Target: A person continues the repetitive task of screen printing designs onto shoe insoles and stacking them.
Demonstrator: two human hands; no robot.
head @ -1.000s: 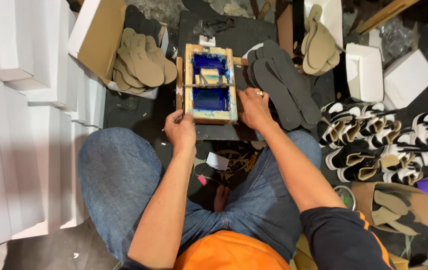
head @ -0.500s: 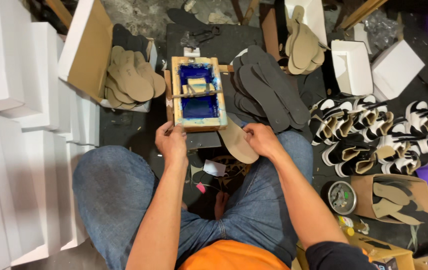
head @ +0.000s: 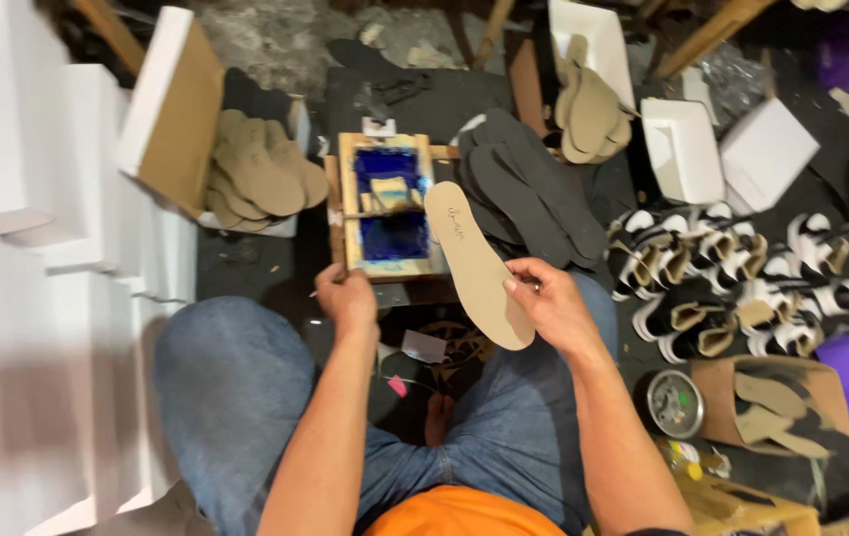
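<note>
Lifted clear of the blue-inked printing frame (head: 390, 205) since a moment ago: tan insole (head: 476, 263), now printed near its toe, pinched at its heel end between right hand (head: 553, 303) fingers. Left hand (head: 348, 298) closed on the frame's near corner, steadying it. Dark insoles (head: 528, 199) stacked just beside.

Black insoles (head: 533, 194), tan insole pile (head: 261, 174), white boxes (head: 682, 149), striped sandals (head: 742, 273), round tin (head: 674, 403).
</note>
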